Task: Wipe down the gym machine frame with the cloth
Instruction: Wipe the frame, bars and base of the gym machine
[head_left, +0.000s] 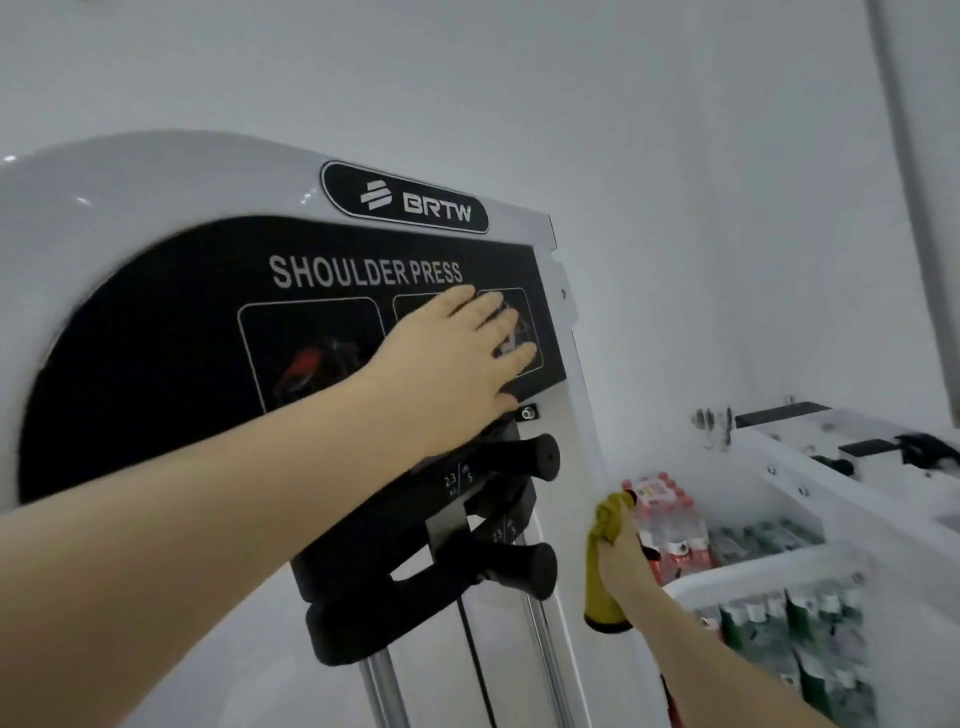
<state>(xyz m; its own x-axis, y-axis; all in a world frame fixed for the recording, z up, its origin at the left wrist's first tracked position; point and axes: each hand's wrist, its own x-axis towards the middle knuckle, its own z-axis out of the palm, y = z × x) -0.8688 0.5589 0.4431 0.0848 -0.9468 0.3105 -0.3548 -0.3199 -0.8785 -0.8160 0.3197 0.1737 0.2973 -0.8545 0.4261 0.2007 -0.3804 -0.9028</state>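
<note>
My left hand (457, 358) lies flat with straight fingers on the glossy black placard (249, 332) of the gym machine frame (130, 192), covering the middle diagram and part of the right one, so I cannot make them out; the heading "SHOULDER PRESS" and the "BRTW" badge above stay readable. The frame's shroud is smooth white with a rounded top corner, cut off at the left edge. My right hand (621, 556) is low, beside the frame's right upright, its grip curled around the bunched yellow cloth (605, 561), which hangs down in a roll; my fingers are mostly hidden behind it. Below the placard, two black cylindrical handles (524, 457) stick out over chrome guide rods. To the right, blurred shrink-wrapped bottle packs (670, 525) sit behind a white bar.
</note>
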